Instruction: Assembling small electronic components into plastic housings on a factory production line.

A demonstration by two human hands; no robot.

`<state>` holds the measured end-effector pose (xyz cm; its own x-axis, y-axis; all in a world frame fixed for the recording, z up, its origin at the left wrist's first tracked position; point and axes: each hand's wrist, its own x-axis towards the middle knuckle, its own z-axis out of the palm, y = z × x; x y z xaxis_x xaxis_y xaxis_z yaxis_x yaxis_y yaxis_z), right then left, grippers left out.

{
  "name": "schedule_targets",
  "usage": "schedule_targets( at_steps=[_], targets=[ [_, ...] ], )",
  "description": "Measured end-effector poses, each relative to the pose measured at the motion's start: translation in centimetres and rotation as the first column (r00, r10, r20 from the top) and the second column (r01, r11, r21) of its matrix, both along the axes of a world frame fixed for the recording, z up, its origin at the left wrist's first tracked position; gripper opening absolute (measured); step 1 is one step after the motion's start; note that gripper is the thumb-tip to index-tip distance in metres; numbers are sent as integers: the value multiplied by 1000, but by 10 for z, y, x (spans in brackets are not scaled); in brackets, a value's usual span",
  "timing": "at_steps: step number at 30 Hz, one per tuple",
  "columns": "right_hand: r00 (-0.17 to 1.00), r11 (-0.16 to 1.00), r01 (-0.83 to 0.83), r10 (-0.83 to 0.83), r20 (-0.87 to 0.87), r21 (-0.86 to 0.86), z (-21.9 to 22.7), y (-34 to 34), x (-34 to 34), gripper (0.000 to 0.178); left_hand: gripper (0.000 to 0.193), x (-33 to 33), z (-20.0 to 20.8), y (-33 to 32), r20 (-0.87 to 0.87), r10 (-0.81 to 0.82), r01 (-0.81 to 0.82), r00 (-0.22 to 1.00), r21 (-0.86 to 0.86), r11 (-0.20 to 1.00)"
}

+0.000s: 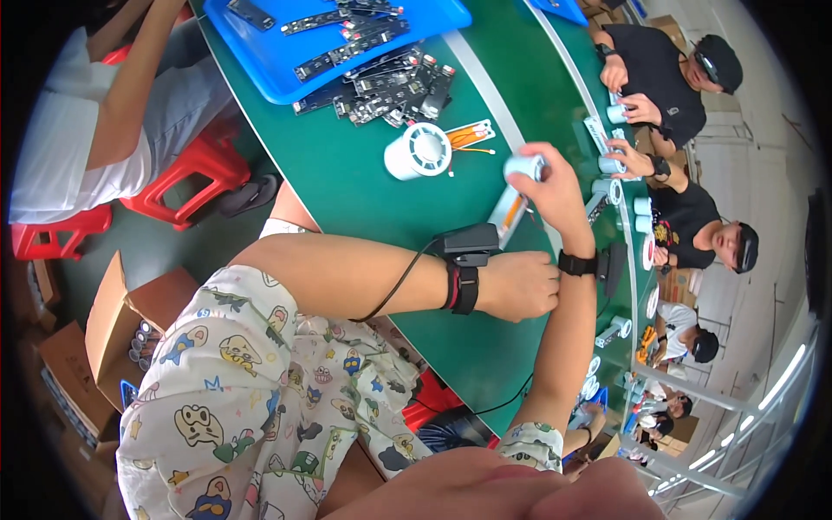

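While the green table (347, 191) fills the middle of the scene, people in black shirts (663, 82) work along its right side, handling similar pale parts. To the left stand red stools (186, 178), and nearer, an open cardboard box (111, 290). A blue tray (269, 65) lies at the far left of the table, boards (381, 91) in it and heaped just beside it. The right hand (559, 195) grasps the round head of a small fan (520, 165) above the table, right of a white drum (403, 160) and an orange-filled shell (472, 134). The left hand (520, 286) is bent beside the right wrist; whether it grips anything, I cannot tell. A black wrist box (468, 244) partly blocks the fan's handle (509, 212).
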<state>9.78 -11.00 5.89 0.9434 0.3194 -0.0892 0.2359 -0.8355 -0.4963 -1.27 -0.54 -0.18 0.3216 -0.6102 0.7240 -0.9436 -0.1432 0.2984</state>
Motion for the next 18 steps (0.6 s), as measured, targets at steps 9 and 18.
schedule_targets(
  at_steps=[9,18],
  targets=[
    [996,977,87,-92,-12,-197,52,-15,-16,40,14,-4,1,7,1,328,-327,945,73,942],
    [960,971,-223,234,152,-86,-9,149,81,43,29,12,-17,-8,-344,108,-216,933,-296,930]
  ],
)
